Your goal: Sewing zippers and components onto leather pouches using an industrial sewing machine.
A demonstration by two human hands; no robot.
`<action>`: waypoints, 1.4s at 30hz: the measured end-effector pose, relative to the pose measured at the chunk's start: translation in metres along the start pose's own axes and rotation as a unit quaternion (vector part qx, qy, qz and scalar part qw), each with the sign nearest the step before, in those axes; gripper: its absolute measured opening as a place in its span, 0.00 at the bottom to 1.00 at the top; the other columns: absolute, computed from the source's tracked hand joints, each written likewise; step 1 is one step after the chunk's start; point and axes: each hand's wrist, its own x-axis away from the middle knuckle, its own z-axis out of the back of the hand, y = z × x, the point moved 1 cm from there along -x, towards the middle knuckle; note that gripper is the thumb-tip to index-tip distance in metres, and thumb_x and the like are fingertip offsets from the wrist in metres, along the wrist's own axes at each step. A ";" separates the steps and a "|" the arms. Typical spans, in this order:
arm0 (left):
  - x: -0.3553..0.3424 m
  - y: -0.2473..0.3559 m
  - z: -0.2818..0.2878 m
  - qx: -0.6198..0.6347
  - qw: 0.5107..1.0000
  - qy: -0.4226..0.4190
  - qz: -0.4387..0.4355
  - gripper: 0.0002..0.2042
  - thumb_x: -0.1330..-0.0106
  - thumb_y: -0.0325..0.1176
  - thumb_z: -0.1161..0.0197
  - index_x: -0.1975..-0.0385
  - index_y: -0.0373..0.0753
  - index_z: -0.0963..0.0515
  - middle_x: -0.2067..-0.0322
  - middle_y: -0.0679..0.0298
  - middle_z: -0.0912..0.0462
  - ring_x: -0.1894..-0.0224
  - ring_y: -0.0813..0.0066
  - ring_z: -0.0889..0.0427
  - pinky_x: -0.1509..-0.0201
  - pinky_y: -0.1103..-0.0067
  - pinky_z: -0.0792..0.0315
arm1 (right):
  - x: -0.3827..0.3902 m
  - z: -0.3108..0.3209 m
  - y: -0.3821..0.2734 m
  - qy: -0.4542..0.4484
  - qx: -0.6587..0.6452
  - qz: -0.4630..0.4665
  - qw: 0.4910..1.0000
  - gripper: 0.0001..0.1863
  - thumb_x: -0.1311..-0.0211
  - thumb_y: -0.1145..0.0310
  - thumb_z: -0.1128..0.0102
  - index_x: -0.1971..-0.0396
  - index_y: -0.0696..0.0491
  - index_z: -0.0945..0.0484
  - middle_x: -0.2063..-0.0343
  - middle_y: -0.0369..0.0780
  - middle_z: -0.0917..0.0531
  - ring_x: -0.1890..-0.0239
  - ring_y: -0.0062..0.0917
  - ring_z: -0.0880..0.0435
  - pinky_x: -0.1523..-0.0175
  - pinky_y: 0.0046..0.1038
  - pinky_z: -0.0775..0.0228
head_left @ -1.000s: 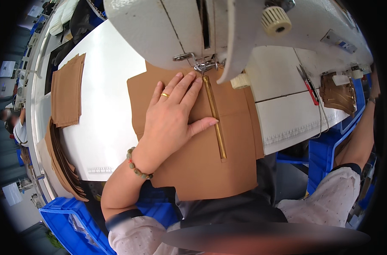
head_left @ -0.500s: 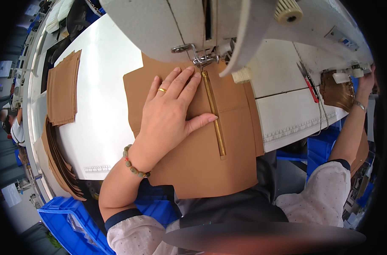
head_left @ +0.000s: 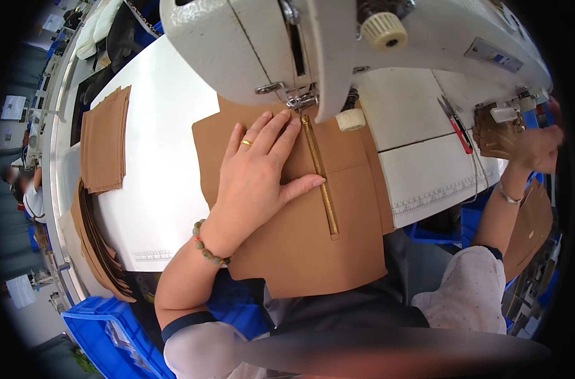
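Note:
Flat on a brown leather-like panel (head_left: 287,259), my left hand (head_left: 256,167) lies with its fingers stretched out just left of a gold metal zipper (head_left: 320,183). Its thumb touches the zipper's edge. The zipper sits in a long slot, its top end close to the presser foot (head_left: 303,101) of a white sewing machine (head_left: 338,57). Over at the far right, beside the machine's end, my right hand (head_left: 539,148) is raised. Its fingers are blurred and partly lost at the dark rim; I cannot see whether they hold anything.
Brown cut pieces are stacked (head_left: 104,142) on the left of the white table (head_left: 164,126), with more panels (head_left: 98,246) hanging below. Red-handled thread snips (head_left: 461,136) lie right of the machine, near brown scraps (head_left: 494,134). A blue crate (head_left: 111,335) stands lower left.
My right hand has come down and inward a little from the machine's right end. My left hand stays flat on the panel. The whole view has shifted slightly.

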 end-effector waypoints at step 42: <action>0.000 0.000 0.000 -0.007 1.000 0.010 0.000 0.41 0.40 0.66 0.35 0.36 0.36 0.22 0.36 0.56 0.21 0.31 0.56 0.26 0.29 0.50 0.36 | 0.020 -0.151 -0.209 -0.370 -0.274 0.077 0.884 0.18 0.47 0.55 0.26 0.61 0.50 0.15 0.60 0.40 0.18 0.51 0.35 0.21 0.43 0.36 0.29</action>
